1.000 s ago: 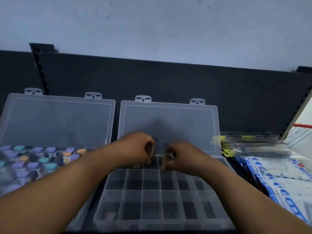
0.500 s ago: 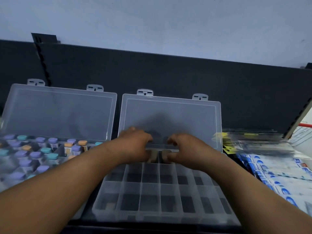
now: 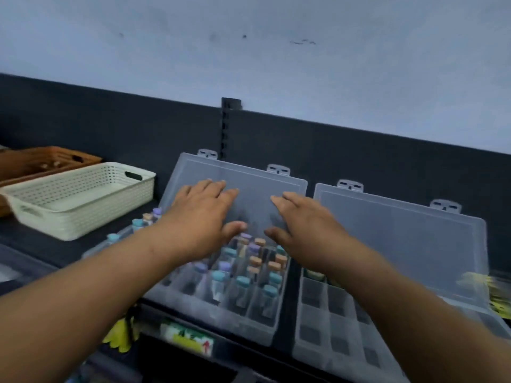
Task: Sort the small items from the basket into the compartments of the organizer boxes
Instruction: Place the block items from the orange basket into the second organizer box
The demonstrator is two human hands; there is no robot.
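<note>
Two open hands over the filled organizer box

Two clear organizer boxes sit side by side on the dark tabletop [image 3: 69,252], lids tilted up against the black back panel [image 3: 359,150]. At centre frame, the left box [image 3: 221,308] holds rows of small vials [image 3: 243,286] with purple, teal and orange caps standing upright in its compartments. At lower right, the right box [image 3: 331,327] shows mostly bare compartments; something pale sits in one near its far left corner, too blurred to identify.

Both hands are stretched forward above the left box, in front of its raised lid [image 3: 249,183]. The left hand [image 3: 199,217] has its grip wide, fingers spread and flat, holding nothing. The right hand [image 3: 301,222] is likewise wide open and empty, fingers pointing toward the upper left. Whether the fingertips touch the lid cannot be told.

At middle left stands a cream perforated basket [image 3: 83,217], well apart from the hands, its visible interior bare. Behind it, in the far left of the frame, lies a brown basket [image 3: 36,164] with a few small things inside. Yellow packaging [image 3: 495,294] shows at the right edge.
</note>
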